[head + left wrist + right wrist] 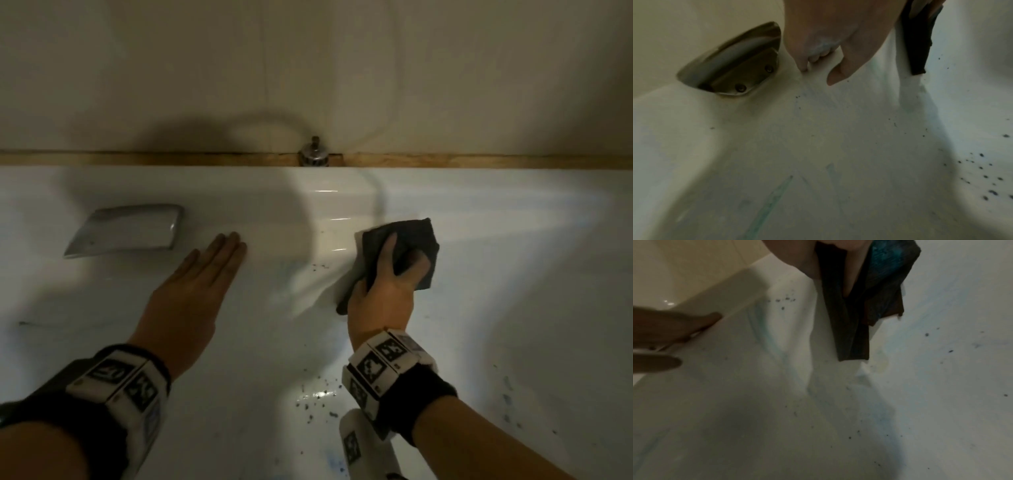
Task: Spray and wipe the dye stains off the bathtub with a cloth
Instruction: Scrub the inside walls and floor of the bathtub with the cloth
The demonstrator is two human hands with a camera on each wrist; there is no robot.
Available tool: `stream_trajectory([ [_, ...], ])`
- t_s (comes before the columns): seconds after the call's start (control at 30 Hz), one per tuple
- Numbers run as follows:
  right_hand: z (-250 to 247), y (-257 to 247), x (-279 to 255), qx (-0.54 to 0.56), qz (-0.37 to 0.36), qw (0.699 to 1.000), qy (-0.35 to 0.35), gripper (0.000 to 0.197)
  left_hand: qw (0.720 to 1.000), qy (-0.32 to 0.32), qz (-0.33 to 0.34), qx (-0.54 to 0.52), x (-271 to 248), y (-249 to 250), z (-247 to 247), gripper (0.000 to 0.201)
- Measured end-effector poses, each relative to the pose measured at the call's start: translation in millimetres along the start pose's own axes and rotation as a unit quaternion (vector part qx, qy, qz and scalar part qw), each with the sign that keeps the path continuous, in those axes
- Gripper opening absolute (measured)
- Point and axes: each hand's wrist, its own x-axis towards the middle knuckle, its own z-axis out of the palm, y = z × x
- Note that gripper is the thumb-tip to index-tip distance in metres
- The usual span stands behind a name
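My right hand [394,274] grips a dark grey cloth [411,233] and holds it against the far inner wall of the white bathtub [513,240]. In the right wrist view the cloth [851,324] hangs from my fingers and shows teal dye on a fold. My left hand [202,284] lies flat with straight fingers on the tub wall, to the left of the cloth. Dark dye specks [320,266] dot the wall between the hands, and more specks [315,397] lie on the tub bottom. Faint blue smears [766,331] streak the wall.
A chrome overflow cover [126,229] sits on the wall left of my left hand, also seen in the left wrist view [735,65]. A chrome fitting [313,156] stands on the wooden ledge [479,160] behind the tub. A white spray bottle [363,445] stands below my right wrist.
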Motion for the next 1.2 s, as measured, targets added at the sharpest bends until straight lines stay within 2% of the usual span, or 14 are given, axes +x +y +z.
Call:
stream_trajectory([
  [0.17,43.0,-25.5,-30.4,-0.043,-0.118,0.990,0.066,0.083,0.999,0.021,-0.011,-0.041,2.1,0.9,7.6,0.089],
  [0.3,79.4,-38.5,-52.2,-0.063,-0.197,0.976,0.069,0.094,0.996,0.055,0.004,-0.066,0.7,-9.8,12.8,0.079],
  [0.37,95.5,-39.8,-66.5,-0.080,-0.214,0.973,0.019,0.083,0.994,0.075,0.005,-0.082,0.7,-11.6,19.7,0.067],
  [0.43,112.0,-40.2,-84.2,-0.136,-0.275,0.945,-0.116,0.050,0.992,0.092,0.001,-0.088,0.3,-12.7,23.7,0.060],
  [0.47,117.2,-40.7,-91.5,-0.153,-0.303,0.922,-0.185,0.045,0.992,0.090,0.005,-0.088,0.3,-14.0,25.3,0.063],
  [0.5,126.8,-39.6,-97.8,-0.133,-0.281,0.921,-0.234,0.048,0.993,0.085,0.014,-0.084,0.6,-16.2,26.8,0.067],
  [0.63,140.9,-24.5,-101.7,0.014,-0.251,0.941,-0.226,0.041,0.994,0.064,0.037,-0.075,-1.1,-24.6,27.8,0.071],
  [0.67,130.2,-28.2,-105.0,0.058,-0.210,0.939,-0.267,0.045,0.994,0.065,0.036,-0.074,-1.8,-24.1,29.6,0.069],
  [0.77,98.6,-14.9,-113.5,0.109,-0.114,0.967,-0.198,0.023,0.994,0.047,0.014,-0.099,-1.4,-15.8,20.6,0.065],
  [0.83,73.6,-9.3,-113.2,0.082,-0.049,0.983,-0.159,0.038,0.995,-0.004,-0.004,-0.102,0.6,-11.0,7.8,0.074],
  [0.9,57.6,-9.6,-108.1,0.092,0.008,0.994,-0.053,0.053,0.994,-0.013,0.002,-0.110,-8.9,-14.1,4.0,0.077],
  [0.97,54.3,-27.0,-96.9,0.102,-0.007,0.995,0.011,0.056,0.995,0.002,0.008,-0.101,-33.5,-28.8,1.9,0.074],
  [1.03,66.4,-47.9,-84.8,0.071,-0.038,0.997,0.005,0.062,0.998,0.018,-0.002,-0.056,-72.0,-61.0,11.1,0.075],
  [1.2,103.9,-79.4,-86.3,0.012,-0.068,0.997,0.032,0.077,0.991,-0.055,-0.097,0.067,-140.6,-155.5,2.5,0.078],
])
